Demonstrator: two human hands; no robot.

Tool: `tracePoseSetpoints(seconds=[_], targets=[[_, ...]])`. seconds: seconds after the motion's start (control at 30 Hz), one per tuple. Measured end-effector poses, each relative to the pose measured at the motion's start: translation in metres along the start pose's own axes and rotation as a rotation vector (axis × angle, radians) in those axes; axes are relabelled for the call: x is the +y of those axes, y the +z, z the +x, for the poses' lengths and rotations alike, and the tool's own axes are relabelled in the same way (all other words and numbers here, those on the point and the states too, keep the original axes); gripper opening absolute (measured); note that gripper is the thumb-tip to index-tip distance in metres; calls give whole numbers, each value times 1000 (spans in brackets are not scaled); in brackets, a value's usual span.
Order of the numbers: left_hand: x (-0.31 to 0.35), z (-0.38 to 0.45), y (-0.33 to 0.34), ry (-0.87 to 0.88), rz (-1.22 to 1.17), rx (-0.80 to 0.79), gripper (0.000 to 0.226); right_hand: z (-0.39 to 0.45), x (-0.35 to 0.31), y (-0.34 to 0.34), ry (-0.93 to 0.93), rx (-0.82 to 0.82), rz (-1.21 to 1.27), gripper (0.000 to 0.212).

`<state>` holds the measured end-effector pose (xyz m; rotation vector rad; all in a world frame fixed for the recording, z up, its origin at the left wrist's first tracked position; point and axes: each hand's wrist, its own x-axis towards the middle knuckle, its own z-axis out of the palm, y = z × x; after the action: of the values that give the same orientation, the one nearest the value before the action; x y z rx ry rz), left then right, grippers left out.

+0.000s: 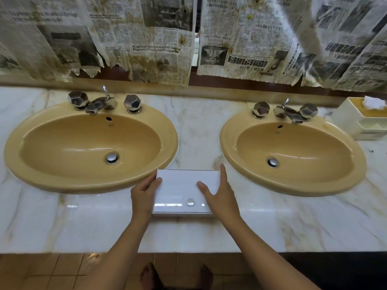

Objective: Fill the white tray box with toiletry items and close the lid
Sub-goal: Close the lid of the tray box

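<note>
The white tray box (180,189) lies flat on the marble counter between the two sinks, its lid down, a small clear knob (190,201) near the lid's front edge. My left hand (144,191) holds the box's left side, thumb on the lid and fingers along the edge. My right hand (219,191) holds the right side the same way, thumb on top of the lid, index finger stretched along the right edge. No toiletry items show; the box's inside is hidden.
Two tan oval sinks (90,143) (293,151) with chrome faucets flank the box. A white tissue holder (360,120) stands at the far right. Newspaper sheets (146,38) hang over the wall behind. The marble counter's front edge (62,248) runs close to me, with tiled floor below.
</note>
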<state>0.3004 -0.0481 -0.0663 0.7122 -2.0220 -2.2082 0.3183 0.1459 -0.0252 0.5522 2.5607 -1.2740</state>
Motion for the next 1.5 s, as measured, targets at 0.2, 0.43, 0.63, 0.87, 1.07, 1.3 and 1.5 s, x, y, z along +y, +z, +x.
tracePoseSetpoints(seconds=[0.2, 0.43, 0.63, 0.87, 1.07, 1.3, 1.5], targets=[[-1, -5, 2, -149, -102, -69, 42, 7, 5, 3, 28, 6, 112, 91], [24, 14, 27, -83, -104, -90, 39, 31, -5, -14, -17, 49, 141, 88], [58, 58, 65, -37, -140, -93, 40, 83, -38, -40, -48, 96, 162, 87], [84, 135, 110, -1, -133, -92, 43, 163, -80, -59, -83, 94, 123, 87], [89, 200, 144, -31, -108, -71, 45, 235, -97, -57, -34, 73, 100, 87], [93, 263, 178, -41, -58, -65, 44, 301, -110, -54, 6, 60, 103, 88], [81, 285, 187, -55, -24, -24, 43, 331, -113, -50, 24, 65, 68, 87]])
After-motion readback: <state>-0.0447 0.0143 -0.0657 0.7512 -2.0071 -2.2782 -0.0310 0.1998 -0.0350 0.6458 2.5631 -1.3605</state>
